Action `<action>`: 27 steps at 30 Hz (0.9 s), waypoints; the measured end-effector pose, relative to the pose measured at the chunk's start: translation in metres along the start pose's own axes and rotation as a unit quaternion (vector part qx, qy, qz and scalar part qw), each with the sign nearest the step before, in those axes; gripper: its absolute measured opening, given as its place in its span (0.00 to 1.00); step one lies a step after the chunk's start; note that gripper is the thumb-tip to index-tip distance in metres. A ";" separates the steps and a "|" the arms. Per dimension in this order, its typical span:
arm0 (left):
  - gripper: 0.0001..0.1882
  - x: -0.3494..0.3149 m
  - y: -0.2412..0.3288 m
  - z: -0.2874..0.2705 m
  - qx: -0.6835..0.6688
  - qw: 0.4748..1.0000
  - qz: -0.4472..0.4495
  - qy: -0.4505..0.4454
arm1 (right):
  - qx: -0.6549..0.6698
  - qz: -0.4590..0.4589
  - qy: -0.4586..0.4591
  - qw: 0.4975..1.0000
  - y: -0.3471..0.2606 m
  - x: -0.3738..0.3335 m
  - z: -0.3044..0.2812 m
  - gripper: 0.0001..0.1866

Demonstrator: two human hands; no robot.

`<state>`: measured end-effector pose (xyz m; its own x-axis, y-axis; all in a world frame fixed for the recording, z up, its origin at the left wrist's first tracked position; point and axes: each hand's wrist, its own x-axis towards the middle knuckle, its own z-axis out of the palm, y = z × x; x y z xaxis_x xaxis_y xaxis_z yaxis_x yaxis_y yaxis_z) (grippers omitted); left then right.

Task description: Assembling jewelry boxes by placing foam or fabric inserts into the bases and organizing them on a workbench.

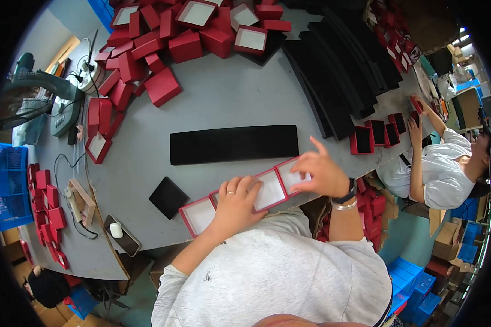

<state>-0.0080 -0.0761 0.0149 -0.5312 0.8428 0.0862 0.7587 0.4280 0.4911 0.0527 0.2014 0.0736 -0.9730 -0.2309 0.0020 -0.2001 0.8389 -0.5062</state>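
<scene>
Along the table's near edge lies a row of open red boxes with white insides. My left hand (235,204), a ring on one finger, bends its fingers over the middle of the row and grips a red box (269,191) there. At the left end, another red box (198,216) shows its white floor. My right hand (326,173) is over the right-end red box (290,173), fingers apart and one raised; its thumb is low over that box. Just beyond the row lies a long black strip (234,145). A black square piece (169,197) rests to the left.
Red boxes (185,47) are heaped at the far side of the grey table (213,92). Long black strips (338,65) are stacked at far right, near several black-lined red boxes (361,140). At left are a phone (122,235) and cables. A co-worker (433,158) sits at right.
</scene>
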 end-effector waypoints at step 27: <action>0.24 0.002 -0.018 0.008 0.038 0.998 0.045 -0.028 | -0.288 0.075 0.113 0.948 0.278 0.399 -0.078 0.19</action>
<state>-0.0198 -0.0795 -0.0005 -0.4399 0.8947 0.0772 0.8296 0.3719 0.4165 -0.4001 0.3812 0.0012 -0.9824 -0.0308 0.1844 -0.0238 0.9989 0.0403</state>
